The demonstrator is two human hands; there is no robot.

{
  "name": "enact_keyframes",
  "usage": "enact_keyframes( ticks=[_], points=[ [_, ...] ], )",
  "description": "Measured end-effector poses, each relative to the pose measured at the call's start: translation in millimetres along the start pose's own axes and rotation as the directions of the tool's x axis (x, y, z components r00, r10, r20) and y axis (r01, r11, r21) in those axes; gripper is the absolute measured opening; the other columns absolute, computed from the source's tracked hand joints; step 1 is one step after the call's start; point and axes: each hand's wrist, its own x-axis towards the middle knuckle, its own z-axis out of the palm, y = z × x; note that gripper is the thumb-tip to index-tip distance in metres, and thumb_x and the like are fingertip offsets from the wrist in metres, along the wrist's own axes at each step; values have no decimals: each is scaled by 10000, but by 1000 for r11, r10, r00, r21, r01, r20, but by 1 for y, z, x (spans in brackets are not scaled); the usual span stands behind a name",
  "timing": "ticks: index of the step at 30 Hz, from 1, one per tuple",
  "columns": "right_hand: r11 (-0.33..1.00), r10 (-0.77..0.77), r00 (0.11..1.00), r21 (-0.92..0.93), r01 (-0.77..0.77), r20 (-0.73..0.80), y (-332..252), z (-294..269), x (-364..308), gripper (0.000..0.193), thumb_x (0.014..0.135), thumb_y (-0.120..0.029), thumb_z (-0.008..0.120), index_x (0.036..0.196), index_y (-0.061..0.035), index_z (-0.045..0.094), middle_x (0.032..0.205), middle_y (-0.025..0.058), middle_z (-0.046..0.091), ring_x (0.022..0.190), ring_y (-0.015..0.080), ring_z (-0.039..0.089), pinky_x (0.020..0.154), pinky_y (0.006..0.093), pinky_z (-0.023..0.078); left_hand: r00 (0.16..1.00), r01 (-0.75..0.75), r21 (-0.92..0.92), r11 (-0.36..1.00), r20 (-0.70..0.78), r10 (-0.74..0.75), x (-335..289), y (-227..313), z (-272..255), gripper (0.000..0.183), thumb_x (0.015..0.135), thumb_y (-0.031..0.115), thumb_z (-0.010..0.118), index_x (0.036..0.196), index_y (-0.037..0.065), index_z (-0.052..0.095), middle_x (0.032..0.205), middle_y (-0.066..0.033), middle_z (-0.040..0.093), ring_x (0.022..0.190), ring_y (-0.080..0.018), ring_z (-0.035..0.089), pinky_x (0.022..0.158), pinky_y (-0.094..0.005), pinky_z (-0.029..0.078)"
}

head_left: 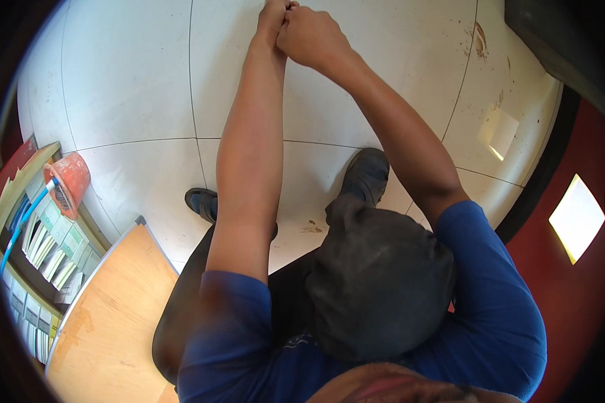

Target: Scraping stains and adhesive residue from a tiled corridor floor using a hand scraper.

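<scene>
Both my arms reach forward over the white tiled floor (134,74) to the top edge of the view, where the hands meet. My left hand (271,21) is partly cut off by that edge, its fingers curled in. Against it presses my right hand (314,39), closed, knuckles toward the left hand. Anything the fingers may grip is hidden by the hands and the frame's edge. Below the arms, one dark-trousered knee (383,282) is raised in front of my body, and a dark shoe (366,176) rests on the floor.
At left, an orange bucket (72,180) with a blue tube (25,218) stands beside a rack of papers (50,252). A wooden board (114,309) is near my left leg. On the right are a red surface (571,295) and a dark object (558,47). Brown stains (480,40) mark the tiles.
</scene>
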Motion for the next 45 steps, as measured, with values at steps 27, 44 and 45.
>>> enact_keyframes(
  ticks=[27, 44, 45],
  points=[
    [975, -139, 942, -125, 184, 304, 77, 61, -155, 222, 821, -140, 460, 870, 6, 619, 799, 211, 647, 734, 408, 618, 663, 503, 494, 932, 147, -365, 919, -262, -253, -152, -179, -28, 322, 961, 309, 422, 723, 95, 451, 595, 8, 424, 576, -115, 421, 554, -261, 380],
    [996, 51, 981, -76, -38, 186, 109, 38, -178, 229, 836, -162, 464, 911, -19, 626, 841, 222, 634, 743, 415, 608, 729, 475, 489, 947, 241, -240, 940, -153, -282, -148, -162, 18, 358, 970, 330, 393, 734, 66, 451, 589, -30, 438, 514, -144, 415, 501, -300, 387],
    [997, 55, 977, -63, -43, 208, 107, 38, -188, 229, 835, -164, 466, 908, -16, 625, 832, 228, 631, 741, 418, 605, 728, 476, 487, 946, 238, -237, 942, -162, -280, -158, -179, 14, 358, 970, 330, 393, 734, 66, 451, 589, -30, 438, 514, -144, 415, 501, -300, 387]
  ],
)
